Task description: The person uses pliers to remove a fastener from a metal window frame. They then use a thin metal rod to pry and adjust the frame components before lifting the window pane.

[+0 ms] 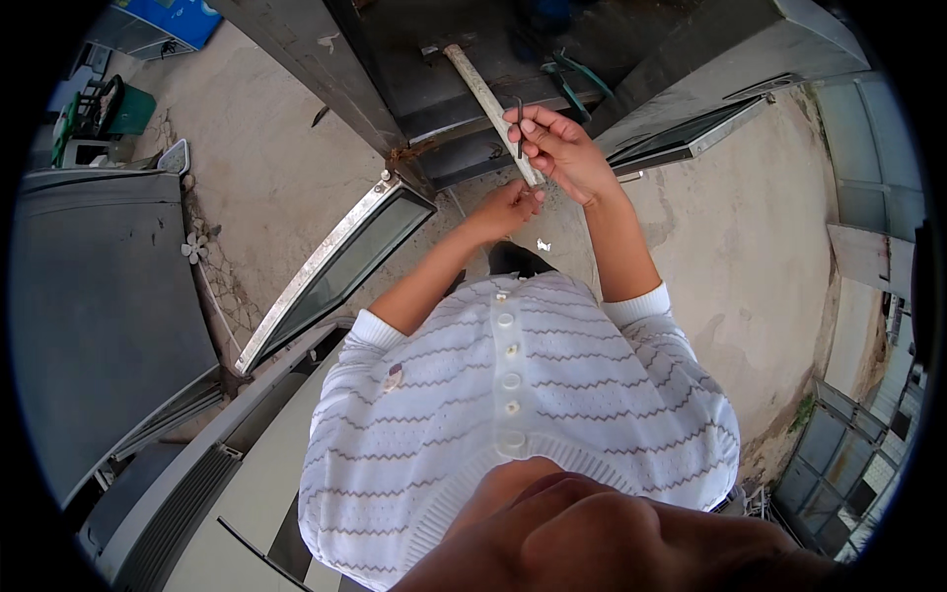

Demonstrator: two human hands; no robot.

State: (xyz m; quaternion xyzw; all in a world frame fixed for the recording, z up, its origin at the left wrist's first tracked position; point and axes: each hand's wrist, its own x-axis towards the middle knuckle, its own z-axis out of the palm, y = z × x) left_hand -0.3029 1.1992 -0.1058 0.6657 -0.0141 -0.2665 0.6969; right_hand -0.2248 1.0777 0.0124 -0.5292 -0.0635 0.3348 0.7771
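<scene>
Head view: the right hand point(567, 158) has its thumb and fingers closed on a thin dark rod point(520, 138), pinching it just off the fingertips' left side. The rod's long axis runs nearly straight away from the wearer's body; one end points outward past the fingers, the other back toward the left hand point(506, 211). Its exact tip shape is too small to tell.

The left hand is nearer the body, below and to the left of the right hand, its fingers drawn together; whether they grip anything cannot be told. Just beyond its fingertips is the near end of a pale bar point(483, 97), which slants outward and to the left, passing left of the right hand. In the view the rod crosses in front of the bar; whether they touch is unclear. The bar's far end reaches over a dark surface point(409, 89), with a small dark piece beside that end.

Beyond the right hand lies a green-handled tool point(584, 74). Left of the left hand stands a glazed panel point(335, 266) in a pale frame; right of the right hand is another glass panel point(691, 143). A small white scrap point(544, 245) shows just bodyward of the left hand, against the pale floor point(720, 266).
</scene>
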